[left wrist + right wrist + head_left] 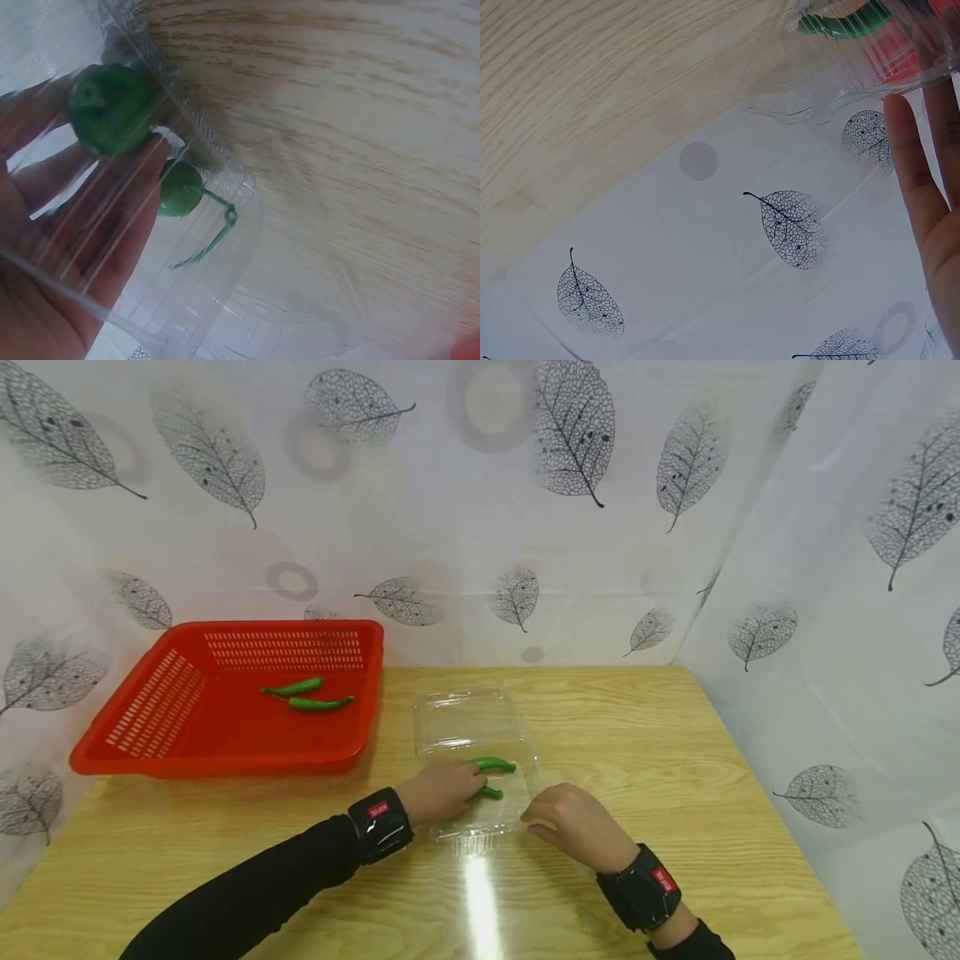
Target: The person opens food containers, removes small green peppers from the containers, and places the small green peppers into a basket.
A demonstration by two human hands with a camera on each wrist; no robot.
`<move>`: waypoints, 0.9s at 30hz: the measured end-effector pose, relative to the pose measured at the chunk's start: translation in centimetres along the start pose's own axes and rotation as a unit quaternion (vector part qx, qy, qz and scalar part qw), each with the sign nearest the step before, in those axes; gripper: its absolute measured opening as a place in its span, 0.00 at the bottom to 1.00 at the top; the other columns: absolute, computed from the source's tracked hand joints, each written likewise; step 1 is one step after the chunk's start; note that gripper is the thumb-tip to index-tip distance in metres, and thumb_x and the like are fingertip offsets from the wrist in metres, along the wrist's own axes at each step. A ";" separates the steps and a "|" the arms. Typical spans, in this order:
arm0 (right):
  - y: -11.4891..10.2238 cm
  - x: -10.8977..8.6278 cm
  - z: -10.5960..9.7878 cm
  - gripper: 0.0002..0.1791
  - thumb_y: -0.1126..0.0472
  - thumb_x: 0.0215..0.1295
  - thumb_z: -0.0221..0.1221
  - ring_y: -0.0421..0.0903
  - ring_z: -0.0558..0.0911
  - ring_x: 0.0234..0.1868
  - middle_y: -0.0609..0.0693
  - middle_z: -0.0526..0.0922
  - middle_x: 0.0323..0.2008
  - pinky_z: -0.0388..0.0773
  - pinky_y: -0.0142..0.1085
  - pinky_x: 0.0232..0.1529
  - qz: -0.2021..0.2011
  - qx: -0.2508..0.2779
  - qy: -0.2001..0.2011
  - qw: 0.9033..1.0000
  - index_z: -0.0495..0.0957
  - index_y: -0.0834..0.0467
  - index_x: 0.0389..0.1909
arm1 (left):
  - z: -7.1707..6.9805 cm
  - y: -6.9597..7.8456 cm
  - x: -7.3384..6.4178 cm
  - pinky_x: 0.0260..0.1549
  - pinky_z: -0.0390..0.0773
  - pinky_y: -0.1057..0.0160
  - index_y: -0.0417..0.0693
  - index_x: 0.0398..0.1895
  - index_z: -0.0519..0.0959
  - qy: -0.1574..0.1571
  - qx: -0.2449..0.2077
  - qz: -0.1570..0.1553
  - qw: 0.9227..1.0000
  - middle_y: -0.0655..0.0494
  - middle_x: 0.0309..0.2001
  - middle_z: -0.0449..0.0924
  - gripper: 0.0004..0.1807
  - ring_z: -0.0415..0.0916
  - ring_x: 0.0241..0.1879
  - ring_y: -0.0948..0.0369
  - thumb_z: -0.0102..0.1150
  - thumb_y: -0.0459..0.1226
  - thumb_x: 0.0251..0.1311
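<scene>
A clear plastic clamshell box lies opened on the table, its lid flap folded back away from me. My left hand is inside its near half. Through the plastic wall in the left wrist view, thumb and fingers pinch a green chili pepper near its stem end. Beside it lies another green chili pepper, whose thin curled stem shows in that same view. At the box's right edge is my right hand, its fingers fairly straight and the thumb tip right by the rim.
A red plastic basket stands at the back left, with two green chili peppers on its floor. Behind the wooden table hangs a leaf-patterned white curtain, which continues along the right side.
</scene>
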State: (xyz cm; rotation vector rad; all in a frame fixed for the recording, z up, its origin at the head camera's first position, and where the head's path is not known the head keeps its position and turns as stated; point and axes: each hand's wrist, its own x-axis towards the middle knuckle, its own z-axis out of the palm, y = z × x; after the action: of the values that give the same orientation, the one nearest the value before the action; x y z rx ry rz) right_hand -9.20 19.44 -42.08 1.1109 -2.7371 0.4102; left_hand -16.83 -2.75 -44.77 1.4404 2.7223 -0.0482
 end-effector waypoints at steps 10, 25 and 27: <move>0.1 0.0 0.1 0.10 0.62 0.44 0.71 0.37 0.83 0.32 0.42 0.86 0.29 0.79 0.34 0.42 0.005 -0.001 -0.001 1.000 0.85 0.54 0.31 | -0.1 0.2 -0.1 0.28 0.79 0.63 0.50 0.35 0.76 0.038 -0.023 0.018 0.999 0.54 0.34 0.81 0.05 0.79 0.33 0.59 0.60 0.39 0.57; 0.1 -0.1 0.2 0.10 0.62 0.44 0.71 0.37 0.83 0.33 0.42 0.86 0.29 0.79 0.34 0.42 -0.002 -0.002 0.007 1.000 0.85 0.54 0.31 | 0.2 0.3 0.0 0.26 0.77 0.64 0.51 0.36 0.75 0.047 -0.026 0.024 0.998 0.55 0.33 0.78 0.05 0.78 0.32 0.60 0.59 0.36 0.57; 0.2 0.0 0.3 0.10 0.62 0.44 0.71 0.37 0.83 0.33 0.42 0.86 0.29 0.79 0.34 0.42 -0.002 -0.004 0.008 1.000 0.85 0.54 0.31 | 0.2 0.3 0.0 0.26 0.77 0.64 0.52 0.36 0.75 0.039 -0.030 0.021 0.999 0.55 0.34 0.78 0.07 0.78 0.33 0.60 0.59 0.35 0.55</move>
State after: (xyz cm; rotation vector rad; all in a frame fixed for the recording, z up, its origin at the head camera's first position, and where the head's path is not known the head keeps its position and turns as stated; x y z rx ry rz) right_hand -9.29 19.48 -42.41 1.1058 -2.7202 0.4067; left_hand -16.52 -2.60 -44.91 1.5147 2.7271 0.0940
